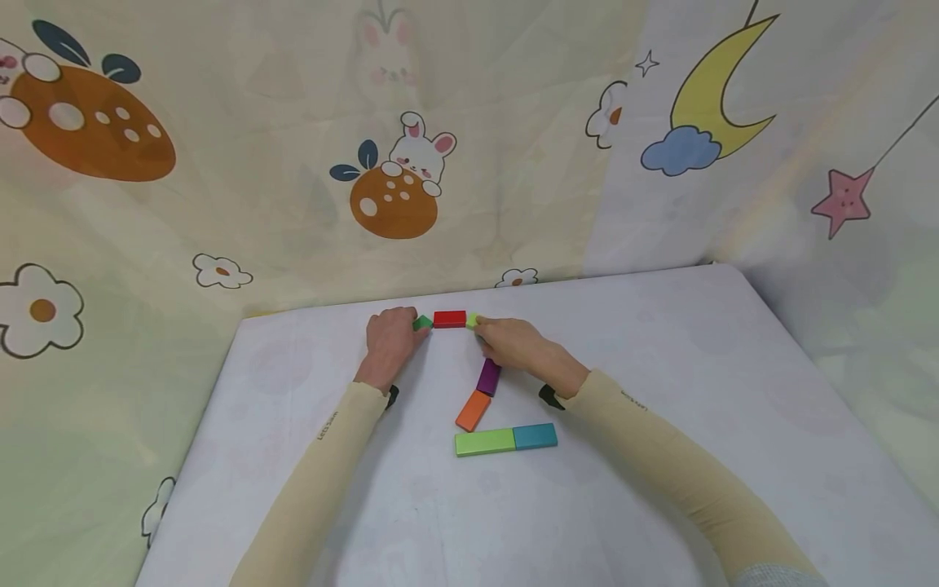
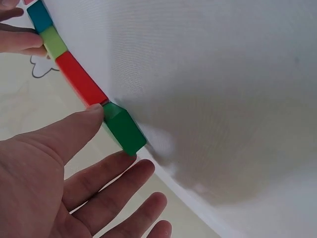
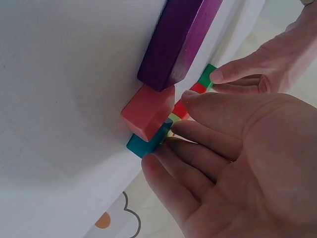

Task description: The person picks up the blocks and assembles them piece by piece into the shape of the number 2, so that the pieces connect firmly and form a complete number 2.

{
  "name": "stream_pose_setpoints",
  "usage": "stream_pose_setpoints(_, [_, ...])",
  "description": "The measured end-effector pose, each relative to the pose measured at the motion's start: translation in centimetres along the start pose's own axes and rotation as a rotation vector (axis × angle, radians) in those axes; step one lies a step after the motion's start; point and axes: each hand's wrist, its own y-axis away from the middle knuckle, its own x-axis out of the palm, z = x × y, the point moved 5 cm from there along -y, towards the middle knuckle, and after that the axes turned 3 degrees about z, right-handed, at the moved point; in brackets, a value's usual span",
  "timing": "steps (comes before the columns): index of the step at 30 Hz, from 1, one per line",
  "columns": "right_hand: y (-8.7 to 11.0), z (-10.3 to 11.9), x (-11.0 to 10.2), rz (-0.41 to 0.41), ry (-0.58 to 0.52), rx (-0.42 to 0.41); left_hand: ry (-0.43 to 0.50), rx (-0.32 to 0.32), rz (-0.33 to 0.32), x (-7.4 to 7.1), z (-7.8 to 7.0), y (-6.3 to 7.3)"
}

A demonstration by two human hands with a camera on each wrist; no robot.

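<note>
At the table's far edge, my left hand (image 1: pixel 391 338) pinches a dark green block (image 2: pixel 124 129) between thumb and index finger, the other fingers spread loosely. A red block (image 1: pixel 450 319) lies end to end with it. Beyond the red one in the left wrist view come a small light green block (image 2: pixel 53 42) and a teal block (image 2: pixel 39 17). My right hand (image 1: pixel 517 344) reaches in from the other side, its extended fingertips right at the light green and teal blocks. A pinkish red block (image 3: pixel 148 114) sits by its thumb, between the teal block and a purple block (image 3: pixel 173 44).
From the purple block, an orange block (image 1: pixel 473 410) continues the line toward the front. Nearer still, a long light green block (image 1: pixel 484 443) and a blue block (image 1: pixel 535 436) form a row. A printed curtain (image 1: pixel 293 212) hangs behind the white-covered table (image 1: pixel 623 326).
</note>
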Motion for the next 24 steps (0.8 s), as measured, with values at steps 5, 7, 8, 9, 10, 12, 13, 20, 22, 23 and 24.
stream_pose_setpoints(5, [-0.09, -0.11, 0.01, -0.002, -0.003, -0.003, -0.008, 0.011, -0.026, -0.27, 0.20, -0.03])
stream_pose_setpoints(7, [-0.13, -0.17, 0.03, -0.002, -0.005, -0.004, -0.009, 0.011, -0.030, -0.35, 0.30, -0.05])
stream_pose_setpoints(8, [-0.16, -0.19, 0.03, -0.001, -0.007, -0.004, -0.009, 0.010, -0.028, -0.38, 0.33, -0.08])
stream_pose_setpoints(9, [-0.18, -0.21, 0.03, 0.000, -0.011, -0.004, -0.011, 0.010, -0.027, -0.40, 0.37, -0.09])
stream_pose_setpoints(10, [-0.20, -0.23, 0.04, 0.001, -0.016, -0.004, -0.014, 0.011, -0.025, -0.42, 0.40, -0.11])
stream_pose_setpoints(12, [-0.25, -0.26, 0.07, 0.004, -0.022, -0.004, -0.016, 0.013, -0.018, -0.42, 0.42, -0.16])
stream_pose_setpoints(13, [-0.25, -0.27, 0.08, 0.005, -0.025, -0.003, -0.016, 0.014, -0.017, -0.42, 0.42, -0.18])
stream_pose_setpoints(20, [-0.03, -0.19, 0.02, 0.010, -0.036, -0.012, -0.016, 0.009, -0.013, -0.46, 0.48, -0.11])
stream_pose_setpoints(22, [0.13, -0.21, -0.24, 0.004, -0.052, -0.016, -0.008, 0.006, -0.010, -0.49, 0.59, -0.08])
stream_pose_setpoints(23, [0.24, -0.29, -0.45, 0.001, -0.066, -0.011, -0.006, 0.006, -0.012, -0.54, 0.68, -0.06])
stream_pose_setpoints(24, [0.36, -0.43, -0.70, -0.004, -0.077, -0.007, 0.004, 0.004, -0.012, -0.64, 0.79, -0.03])
